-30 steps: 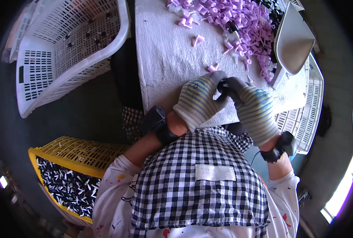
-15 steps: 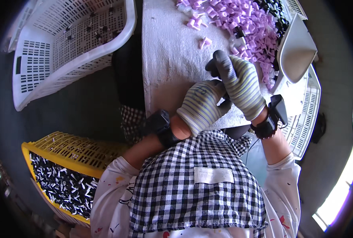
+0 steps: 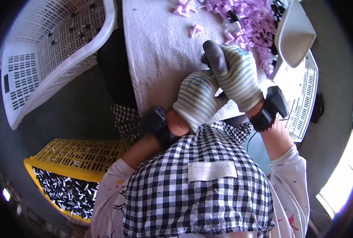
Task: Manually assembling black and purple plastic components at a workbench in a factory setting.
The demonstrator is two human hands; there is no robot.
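Observation:
Both hands wear striped knit gloves with grey-coated fingers, and they meet over the near part of the cloth-covered table [image 3: 156, 51]. My left hand [image 3: 196, 97] is closed, its fingers tucked under the right one. Bent over it, my right hand [image 3: 236, 77] is closed too, with the thumb side up. Whatever lies between the fingers is hidden by the gloves. Beyond the hands spreads a heap of small purple plastic pieces [image 3: 255, 29], mixed with some clear and black ones. A single purple piece [image 3: 196, 29] lies apart on the cloth, nearer to my hands.
A white scoop-shaped container [image 3: 297, 37] stands right of the heap, above a white slotted crate [image 3: 310, 89]. On the left is a large white basket [image 3: 23, 81] with a few dark pieces inside. Below it, a yellow basket [image 3: 79, 156] holds many black-and-white pieces [image 3: 65, 192].
The view has shifted, so the table and heap sit higher and farther left in the picture. My hands stay pressed together, with the fingers still closed.

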